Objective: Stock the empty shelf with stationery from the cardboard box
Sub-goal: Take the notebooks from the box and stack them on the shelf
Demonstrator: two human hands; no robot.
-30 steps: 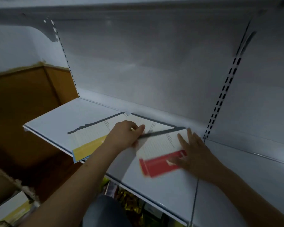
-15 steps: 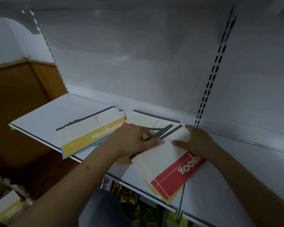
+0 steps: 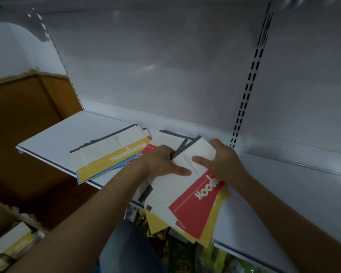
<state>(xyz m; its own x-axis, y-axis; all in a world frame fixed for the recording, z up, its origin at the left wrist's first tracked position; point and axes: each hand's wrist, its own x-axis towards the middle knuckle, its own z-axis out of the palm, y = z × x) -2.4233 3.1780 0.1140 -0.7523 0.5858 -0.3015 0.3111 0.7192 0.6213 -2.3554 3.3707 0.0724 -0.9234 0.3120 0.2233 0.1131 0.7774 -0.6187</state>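
A fanned stack of notebooks with a red-banded one on top (image 3: 187, 194) hangs partly over the front edge of the white shelf (image 3: 53, 142). My left hand (image 3: 161, 162) grips the stack's left side, thumb lying across the top cover. My right hand (image 3: 220, 160) grips its far right corner, thumb on top. Yellow covers stick out beneath the red one. A second stack with a yellow band on top (image 3: 110, 152) lies flat on the shelf to the left, touched by neither hand.
The cardboard box (image 3: 6, 241) with more yellow notebooks sits at the bottom left. A slotted upright (image 3: 244, 99) divides the shelf bays. Colourful goods (image 3: 185, 255) show on the shelf below. A brown wooden panel (image 3: 20, 119) stands at left.
The red-topped stack has been pulled toward me and turned, now overhanging the shelf edge. Both hands went from lying on it to gripping its sides. The yellow stack stayed put.
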